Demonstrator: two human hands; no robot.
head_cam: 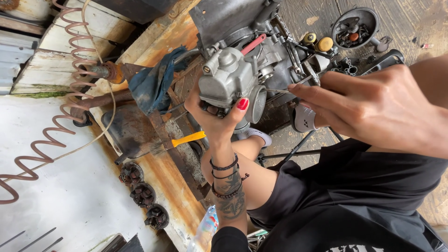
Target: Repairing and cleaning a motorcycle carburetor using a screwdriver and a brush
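Observation:
My left hand grips a grey metal carburetor from below, the thumb with a red-painted nail lying across its front next to the round opening. My right hand comes in from the right, pinching a thin metal pin or needle between its fingertips; the tip points at the carburetor's side. Black bracelets and a tattoo show on my left wrist. Behind the carburetor sits a dark engine part with a red lever.
A blue rag lies on the rusty wooden bench. A yellow-handled brush rests in a dark tray. A round dish of small parts sits on the floor. A coiled air hose hangs at left. Three clutch-like pieces lie below.

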